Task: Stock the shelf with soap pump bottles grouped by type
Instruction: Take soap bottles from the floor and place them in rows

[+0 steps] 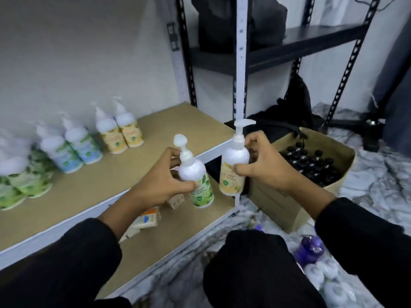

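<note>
My left hand [160, 181] grips a white pump bottle with a green label [198, 185] in the air, in front of the shelf's right end. Beside it, my right hand [264, 165] holds a white pump bottle with a yellow label [233, 170] at about the same height. On the brown shelf board [138, 172] stand pump bottles in groups: two yellow-labelled ones [120, 132] at the back, two blue-labelled ones [71, 147] to their left, and several green-labelled ones [24, 181] at the far left.
A cardboard box [289, 210] of dark-capped bottles sits on the floor right of the rack. The white upright post [241, 63] rises just behind the yellow bottle. Small boxes [149, 218] lie on the lower shelf. A purple bottle [309, 250] and more white bottles lie on the floor.
</note>
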`<state>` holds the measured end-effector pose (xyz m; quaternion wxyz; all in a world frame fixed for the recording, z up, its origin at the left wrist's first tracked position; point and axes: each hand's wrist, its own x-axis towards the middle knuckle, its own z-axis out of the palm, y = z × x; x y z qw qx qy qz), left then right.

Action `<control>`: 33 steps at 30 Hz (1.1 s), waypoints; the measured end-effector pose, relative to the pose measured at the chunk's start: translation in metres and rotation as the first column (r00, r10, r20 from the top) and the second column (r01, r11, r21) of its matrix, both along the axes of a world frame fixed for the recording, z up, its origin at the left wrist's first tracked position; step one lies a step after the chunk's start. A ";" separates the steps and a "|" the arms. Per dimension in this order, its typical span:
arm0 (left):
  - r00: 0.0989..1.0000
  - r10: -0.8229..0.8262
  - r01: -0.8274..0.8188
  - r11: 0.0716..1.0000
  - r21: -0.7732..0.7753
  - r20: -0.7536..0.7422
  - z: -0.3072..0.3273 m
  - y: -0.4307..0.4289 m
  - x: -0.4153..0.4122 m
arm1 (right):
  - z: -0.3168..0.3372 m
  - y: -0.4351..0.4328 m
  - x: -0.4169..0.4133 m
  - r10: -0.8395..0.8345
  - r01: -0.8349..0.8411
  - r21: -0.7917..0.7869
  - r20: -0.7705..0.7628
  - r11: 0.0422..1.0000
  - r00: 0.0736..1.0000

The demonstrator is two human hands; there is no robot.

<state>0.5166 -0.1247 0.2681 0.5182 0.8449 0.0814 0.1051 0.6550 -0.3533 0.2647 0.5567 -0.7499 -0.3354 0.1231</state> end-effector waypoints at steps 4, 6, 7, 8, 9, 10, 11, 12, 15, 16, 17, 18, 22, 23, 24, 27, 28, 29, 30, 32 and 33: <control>0.977 0.173 -0.157 0.979 -0.128 0.122 0.024 0.032 -0.040 | 0.029 0.056 -0.019 0.058 -0.058 0.081 -0.002 0.995 0.998; 0.949 0.264 -0.226 0.950 -0.214 0.171 0.030 0.046 -0.055 | 0.039 0.085 -0.029 0.100 -0.095 0.128 -0.035 0.987 0.994; 0.933 0.306 -0.254 0.932 -0.259 0.187 0.032 0.053 -0.061 | 0.043 0.100 -0.034 0.126 -0.118 0.143 -0.047 0.983 0.991; 0.916 0.345 -0.280 0.914 -0.292 0.203 0.033 0.061 -0.067 | 0.046 0.114 -0.040 0.150 -0.140 0.160 -0.055 0.977 0.987; 0.897 0.387 -0.309 0.895 -0.321 0.215 0.034 0.068 -0.072 | 0.050 0.129 -0.046 0.169 -0.155 0.176 -0.064 0.972 0.984; 0.877 0.424 -0.335 0.877 -0.343 0.225 0.035 0.075 -0.077 | 0.052 0.142 -0.052 0.184 -0.167 0.193 -0.074 0.967 0.980; 0.857 0.458 -0.358 0.859 -0.365 0.237 0.037 0.081 -0.082 | 0.054 0.155 -0.058 0.198 -0.176 0.214 -0.087 0.961 0.976; 0.837 0.488 -0.377 0.842 -0.386 0.247 0.037 0.088 -0.085 | 0.054 0.168 -0.063 0.211 -0.181 0.235 -0.107 0.955 0.972; 0.774 0.571 -0.419 0.786 -0.455 0.274 0.033 0.103 -0.092 | 0.049 0.201 -0.082 0.253 -0.198 0.288 -0.170 0.937 0.952; 0.748 0.603 -0.437 0.761 -0.479 0.276 0.030 0.107 -0.094 | 0.044 0.211 -0.087 0.257 -0.193 0.302 -0.189 0.934 0.948; 0.723 0.634 -0.454 0.736 -0.502 0.275 0.026 0.109 -0.095 | 0.039 0.220 -0.092 0.253 -0.181 0.309 -0.208 0.934 0.945; 0.700 0.659 -0.474 0.716 -0.512 0.274 0.022 0.111 -0.097 | 0.034 0.228 -0.096 0.247 -0.170 0.311 -0.227 0.935 0.942; 0.656 0.711 -0.572 0.688 -0.447 0.254 0.009 0.119 -0.104 | 0.022 0.252 -0.106 0.275 -0.202 0.297 -0.229 0.933 0.934; 0.655 0.714 -0.583 0.685 -0.437 0.246 0.008 0.122 -0.107 | 0.022 0.257 -0.108 0.284 -0.212 0.293 -0.228 0.932 0.931; 0.655 0.717 -0.589 0.682 -0.433 0.238 0.009 0.125 -0.109 | 0.023 0.262 -0.109 0.287 -0.212 0.297 -0.236 0.931 0.928; 0.643 0.739 -0.595 0.647 -0.477 0.199 0.010 0.137 -0.113 | 0.024 0.278 -0.112 0.292 -0.184 0.330 -0.315 0.926 0.903; 0.640 0.745 -0.596 0.636 -0.490 0.188 0.009 0.140 -0.114 | 0.023 0.282 -0.113 0.289 -0.171 0.338 -0.340 0.926 0.895; 0.640 0.747 -0.594 0.629 -0.501 0.179 0.009 0.142 -0.115 | 0.022 0.287 -0.115 0.279 -0.153 0.338 -0.363 0.929 0.889; 0.643 0.747 -0.593 0.624 -0.509 0.167 0.010 0.144 -0.117 | 0.021 0.291 -0.116 0.260 -0.128 0.334 -0.387 0.934 0.884; 0.639 0.752 -0.607 0.620 -0.497 0.159 0.009 0.148 -0.119 | 0.020 0.298 -0.118 0.243 -0.091 0.340 -0.438 0.936 0.866; 0.637 0.754 -0.614 0.623 -0.485 0.161 0.008 0.149 -0.119 | 0.019 0.300 -0.119 0.255 -0.090 0.350 -0.461 0.933 0.850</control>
